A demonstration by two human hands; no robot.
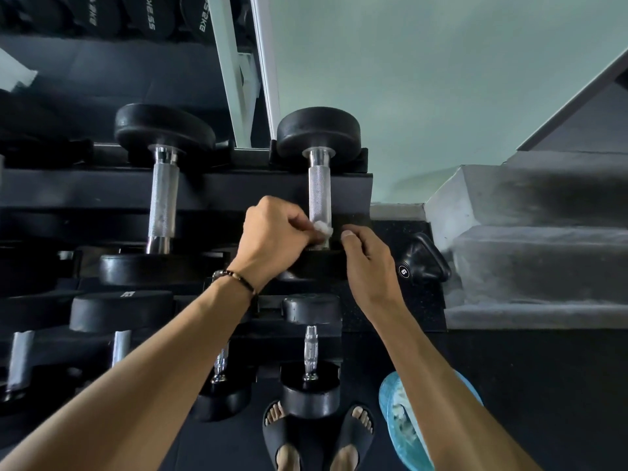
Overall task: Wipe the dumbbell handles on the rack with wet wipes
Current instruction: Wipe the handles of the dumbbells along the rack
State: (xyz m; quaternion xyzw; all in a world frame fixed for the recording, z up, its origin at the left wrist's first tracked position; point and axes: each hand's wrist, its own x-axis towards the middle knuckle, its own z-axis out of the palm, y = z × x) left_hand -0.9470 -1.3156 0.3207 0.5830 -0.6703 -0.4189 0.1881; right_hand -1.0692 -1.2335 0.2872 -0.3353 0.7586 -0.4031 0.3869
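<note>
A black dumbbell with a knurled steel handle (319, 192) lies on the top shelf of the black rack (102, 192), at its right end. My left hand (275, 232) pinches a crumpled white wet wipe (321, 228) against the near end of that handle. My right hand (365, 256) is just right of the handle with its fingers curled, the thumb near the wipe; whether it touches the wipe is unclear. A second dumbbell's handle (163, 202) lies to the left on the same shelf.
Lower shelves hold smaller dumbbells (311, 355). A black kettlebell (421, 260) marked 6 stands on the floor right of the rack, beside grey stairs (526, 239). A blue wipe packet (404, 423) lies on the floor by my sandalled feet (319, 436). A mirror edge (248, 73) stands behind the rack.
</note>
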